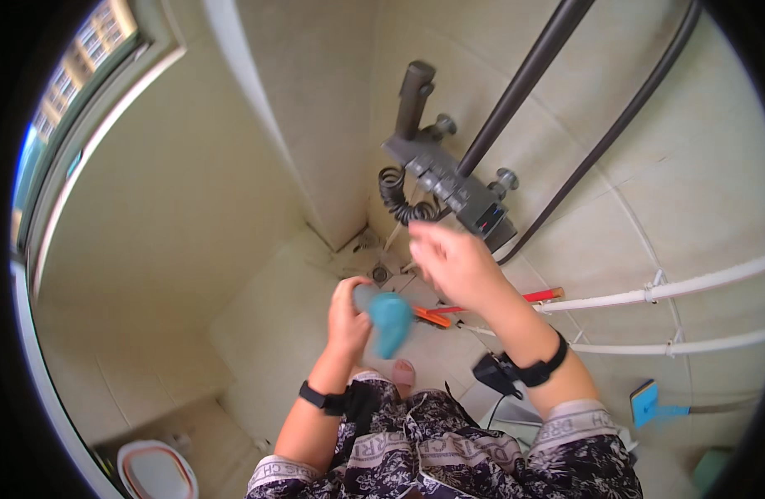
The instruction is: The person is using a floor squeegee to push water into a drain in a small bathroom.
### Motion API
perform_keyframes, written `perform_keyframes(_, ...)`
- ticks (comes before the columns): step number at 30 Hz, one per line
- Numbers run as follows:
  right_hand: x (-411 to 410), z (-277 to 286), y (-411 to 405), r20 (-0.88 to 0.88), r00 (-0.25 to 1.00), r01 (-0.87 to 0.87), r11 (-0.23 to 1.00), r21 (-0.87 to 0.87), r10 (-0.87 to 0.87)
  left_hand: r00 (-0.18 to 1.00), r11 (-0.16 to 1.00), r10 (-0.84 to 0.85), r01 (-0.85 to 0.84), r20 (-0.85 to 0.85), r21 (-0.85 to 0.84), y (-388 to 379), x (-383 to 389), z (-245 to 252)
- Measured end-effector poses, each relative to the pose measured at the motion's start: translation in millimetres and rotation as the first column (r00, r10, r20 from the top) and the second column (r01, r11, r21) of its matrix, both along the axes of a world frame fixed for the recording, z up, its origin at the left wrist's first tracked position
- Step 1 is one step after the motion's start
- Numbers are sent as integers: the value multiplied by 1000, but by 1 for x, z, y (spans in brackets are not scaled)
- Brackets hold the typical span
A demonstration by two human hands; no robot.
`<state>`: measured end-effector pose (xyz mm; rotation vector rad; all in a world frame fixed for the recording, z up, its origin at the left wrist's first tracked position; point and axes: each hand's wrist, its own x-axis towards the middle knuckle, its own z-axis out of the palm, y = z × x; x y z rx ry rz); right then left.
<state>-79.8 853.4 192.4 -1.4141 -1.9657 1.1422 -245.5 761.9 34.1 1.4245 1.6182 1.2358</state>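
Observation:
My left hand (pixel 347 318) is closed around a grey item, blurred, with a teal part (pixel 390 321) at its end that hangs down; its exact kind cannot be told. To the right and higher, my right hand (pixel 448 259) is raised, its fingers partly curled and blurred, near the lower end of a dark grey shower mixer (pixel 451 187) on the tiled wall. Nothing shows clearly in those fingers, and whether they touch the mixer cannot be told. Beside the mixer hangs a black coiled hose (pixel 398 196). Both forearms wear black straps.
A floor drain (pixel 380 272) lies in the corner. Behind my right forearm are a red rod (pixel 544 295) and an orange tool (pixel 433 318). White pipes (pixel 707 288) run along the right wall, above a blue scrubber (pixel 644 402). A white basin (pixel 158 471) stands lower left, below a window.

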Motion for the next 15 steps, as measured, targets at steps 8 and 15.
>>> perform_keyframes(8, -66, -16, 151, -155, 894, 448, 829, 334, -421, 996, 997, -50, 54, 74, -48, 49, -61, 25)
perform_keyframes(15, -90, -5, 146, -149, 821, 567, 755, 329, -551, 993, 993, -116, 116, -3, -7, 65, -85, 13)
